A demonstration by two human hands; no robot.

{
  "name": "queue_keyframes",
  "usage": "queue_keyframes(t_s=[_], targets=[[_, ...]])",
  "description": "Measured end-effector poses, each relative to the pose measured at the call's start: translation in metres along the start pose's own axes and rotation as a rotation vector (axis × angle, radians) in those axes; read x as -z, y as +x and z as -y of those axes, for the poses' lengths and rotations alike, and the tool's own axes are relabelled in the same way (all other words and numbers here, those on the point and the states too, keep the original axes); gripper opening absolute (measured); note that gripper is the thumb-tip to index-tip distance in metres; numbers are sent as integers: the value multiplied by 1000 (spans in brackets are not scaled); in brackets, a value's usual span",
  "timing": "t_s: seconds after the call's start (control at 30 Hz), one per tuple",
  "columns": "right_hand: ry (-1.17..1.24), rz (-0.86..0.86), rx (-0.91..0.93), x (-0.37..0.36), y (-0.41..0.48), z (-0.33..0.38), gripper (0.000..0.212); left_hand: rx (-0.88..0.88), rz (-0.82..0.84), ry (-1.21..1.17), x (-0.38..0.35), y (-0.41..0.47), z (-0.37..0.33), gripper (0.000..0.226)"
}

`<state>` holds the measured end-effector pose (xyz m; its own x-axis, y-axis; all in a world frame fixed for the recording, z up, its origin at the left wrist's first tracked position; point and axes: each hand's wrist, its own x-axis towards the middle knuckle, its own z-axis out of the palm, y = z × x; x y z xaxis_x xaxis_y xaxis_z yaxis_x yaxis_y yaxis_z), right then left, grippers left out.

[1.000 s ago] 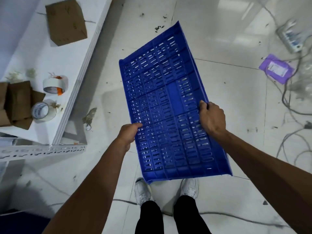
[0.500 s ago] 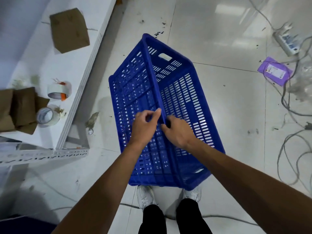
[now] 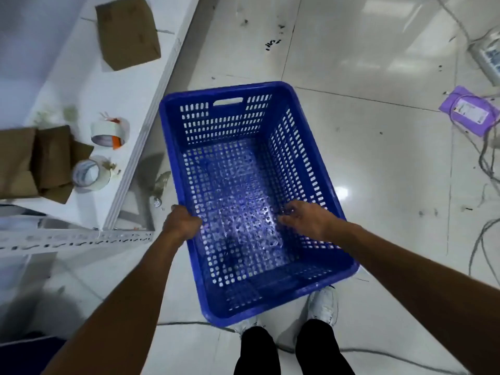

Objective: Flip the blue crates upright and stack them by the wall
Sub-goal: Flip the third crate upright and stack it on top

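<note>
A blue slotted plastic crate (image 3: 227, 120) is upright in front of me, its open side facing up and its perforated bottom visible. It hangs over the white tiled floor, just above my shoes. My left hand (image 3: 181, 222) grips the crate's left long rim, fingers curled over the edge. My right hand (image 3: 305, 219) is inside the crate near the right wall, fingers loosely bent and holding nothing, while the forearm crosses the right rim.
A white shelf (image 3: 151, 85) runs along the left, carrying a cardboard box (image 3: 127, 32), two tape rolls (image 3: 109, 131) and brown packaging (image 3: 35, 161). At right, a purple packet (image 3: 469, 110), cables (image 3: 487, 158) and a power strip (image 3: 488, 56) lie on the floor.
The crate went from bottom-up, through standing on its side, to upright with the opening up. My left hand moved to the left rim and my right hand came off into the crate.
</note>
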<state>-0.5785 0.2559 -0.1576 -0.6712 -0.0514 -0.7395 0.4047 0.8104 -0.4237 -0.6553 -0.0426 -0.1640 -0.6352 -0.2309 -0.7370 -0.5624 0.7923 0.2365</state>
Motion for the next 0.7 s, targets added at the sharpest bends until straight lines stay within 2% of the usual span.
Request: queue_keyframes(t_s=[0.13,0.27,0.37,0.47,0.53,0.63,0.7], targets=[[-58,-58,-87,3,25,-26,59,20,5,-22,-7,43,40,79],[-127,-156,-54,6,45,-37,61,28,-15,-12,-9,79,65,72],[-149,-295,-18,5,61,-44,58,39,-16,-40,-8,84,69,68],[-139,-493,-17,0,75,-44,46,31,8,-81,-11,100,82,76],[-87,-543,-43,-3,81,-44,47,40,4,-109,-17,108,90,81],[-59,-516,-77,3,87,-40,48,80,-63,-25,-15,92,74,63],[-38,-486,-130,15,91,-37,49,59,-182,112,-12,83,61,47]])
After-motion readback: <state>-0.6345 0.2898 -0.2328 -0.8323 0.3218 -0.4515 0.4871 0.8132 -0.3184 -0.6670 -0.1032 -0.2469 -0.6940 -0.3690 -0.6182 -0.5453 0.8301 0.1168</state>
